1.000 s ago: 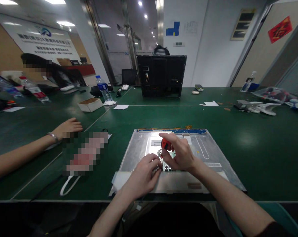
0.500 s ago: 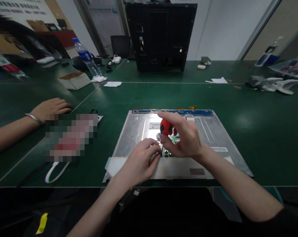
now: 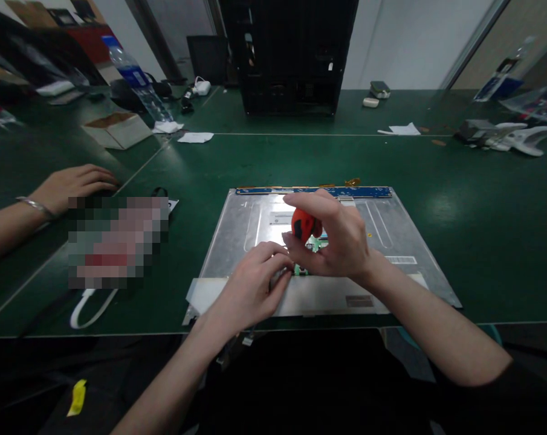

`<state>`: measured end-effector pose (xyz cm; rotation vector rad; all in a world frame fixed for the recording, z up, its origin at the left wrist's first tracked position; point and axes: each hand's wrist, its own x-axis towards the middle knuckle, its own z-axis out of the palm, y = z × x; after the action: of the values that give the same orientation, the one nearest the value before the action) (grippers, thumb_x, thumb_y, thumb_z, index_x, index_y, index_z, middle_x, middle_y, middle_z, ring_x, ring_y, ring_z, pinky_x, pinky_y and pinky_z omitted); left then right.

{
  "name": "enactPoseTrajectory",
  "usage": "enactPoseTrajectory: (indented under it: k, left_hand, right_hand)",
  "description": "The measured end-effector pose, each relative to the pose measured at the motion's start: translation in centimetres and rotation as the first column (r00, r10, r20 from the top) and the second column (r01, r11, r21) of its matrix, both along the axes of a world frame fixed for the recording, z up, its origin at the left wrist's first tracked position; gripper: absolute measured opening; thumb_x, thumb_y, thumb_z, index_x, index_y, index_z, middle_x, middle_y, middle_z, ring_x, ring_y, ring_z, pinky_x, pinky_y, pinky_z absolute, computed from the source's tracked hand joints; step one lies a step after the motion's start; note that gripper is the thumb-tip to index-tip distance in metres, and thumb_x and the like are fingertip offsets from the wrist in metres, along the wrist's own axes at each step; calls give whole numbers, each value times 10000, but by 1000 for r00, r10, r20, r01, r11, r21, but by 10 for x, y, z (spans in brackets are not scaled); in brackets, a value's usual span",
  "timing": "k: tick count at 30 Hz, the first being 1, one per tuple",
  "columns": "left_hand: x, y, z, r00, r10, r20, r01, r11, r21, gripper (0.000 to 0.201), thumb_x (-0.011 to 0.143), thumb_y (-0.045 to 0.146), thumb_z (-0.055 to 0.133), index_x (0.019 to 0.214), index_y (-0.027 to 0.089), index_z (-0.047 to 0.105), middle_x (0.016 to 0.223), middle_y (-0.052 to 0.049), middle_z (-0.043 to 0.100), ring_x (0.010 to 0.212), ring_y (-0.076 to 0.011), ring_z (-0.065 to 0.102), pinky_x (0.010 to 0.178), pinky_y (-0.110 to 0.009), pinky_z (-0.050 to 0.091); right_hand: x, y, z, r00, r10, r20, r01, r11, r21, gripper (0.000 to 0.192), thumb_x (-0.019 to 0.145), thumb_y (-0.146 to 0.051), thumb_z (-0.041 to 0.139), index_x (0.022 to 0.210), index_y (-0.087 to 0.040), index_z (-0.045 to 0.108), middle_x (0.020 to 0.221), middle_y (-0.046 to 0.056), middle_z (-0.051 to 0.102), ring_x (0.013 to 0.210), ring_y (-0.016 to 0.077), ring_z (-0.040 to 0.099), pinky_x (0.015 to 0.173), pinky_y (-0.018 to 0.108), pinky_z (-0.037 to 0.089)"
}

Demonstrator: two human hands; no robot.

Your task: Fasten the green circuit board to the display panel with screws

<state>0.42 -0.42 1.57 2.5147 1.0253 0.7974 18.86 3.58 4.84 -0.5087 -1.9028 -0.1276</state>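
Note:
A silver display panel (image 3: 219, 241) lies back side up at the table's front edge, with a blue circuit strip (image 3: 273, 191) along its far side. A small green circuit board (image 3: 301, 269) shows near its middle, partly hidden by my hands. My right hand (image 3: 334, 235) is closed round the red and black handle of a stubby screwdriver (image 3: 303, 225) held over the board; its tip is hidden. My left hand (image 3: 259, 281) rests on the panel beside the board, thumb and fingers drawn together at its left edge. Whatever they pinch is hidden.
Another person's hand (image 3: 76, 184) rests on the table (image 3: 436, 169) at left. A blurred phone-like item (image 3: 123, 235) with a white cable lies near it. Behind stand an open box (image 3: 119, 134), a water bottle (image 3: 137, 81) and a large black panel (image 3: 291, 60). White clamps (image 3: 513, 136) lie at right.
The camera view has tilted down, so the far things sit higher in it. My right hand and the screwdriver have turned slightly; my left hand stays at the board.

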Motion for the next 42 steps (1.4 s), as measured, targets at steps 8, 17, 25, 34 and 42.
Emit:
enactPoseTrajectory:
  k: [8, 17, 25, 34, 42]
  left_hand:
    - [0, -1, -1, 1000, 12, -1, -12, 998, -60, 126, 911, 122, 505, 952, 170, 614, 978, -72, 595, 898, -211, 578, 761, -355, 505]
    - [-1, 0, -3, 1000, 13, 7, -12, 998, -55, 109, 902, 122, 508, 897, 175, 603, 978, -74, 602, 907, -218, 587, 771, -361, 510]
    - [-1, 0, -4, 1000, 10, -1, -10, 999, -36, 122, 897, 107, 501, 915, 180, 597, 970, -67, 599, 899, -215, 587, 773, -352, 501]
    - [-1, -1, -3, 1000, 25, -7, -26, 997, -68, 121, 892, 107, 512, 885, 192, 599, 987, -72, 620, 895, -215, 593, 765, -349, 510]
    - [-1, 0, -8, 1000, 25, 11, -25, 999, -27, 125, 904, 118, 493, 911, 189, 596, 969, -73, 609, 895, -221, 589, 759, -363, 507]
  right_hand:
    - [9, 1, 6, 994, 2, 108, 11, 992, -122, 425, 924, -237, 537, 1333, -163, 451, 1013, 45, 677, 775, 137, 645, 582, 247, 548]
    - [4, -9, 3, 998, 7, 60, 0, 994, -113, 477, 901, -166, 499, 1371, -187, 420, 1042, 61, 675, 750, 142, 632, 543, 248, 553]
    - [9, -7, -4, 999, -35, 12, 35, 999, -34, 426, 926, -292, 600, 1316, -202, 454, 846, 3, 643, 663, 130, 599, 471, 233, 466]
    - [8, -12, -3, 999, 41, 24, -38, 994, -106, 532, 909, -158, 477, 1435, -142, 399, 1037, 100, 675, 847, 177, 647, 558, 261, 545]
    - [2, -9, -6, 999, 7, -42, -9, 999, -52, 492, 904, -213, 577, 1377, -205, 441, 812, 8, 642, 666, 147, 589, 513, 248, 496]
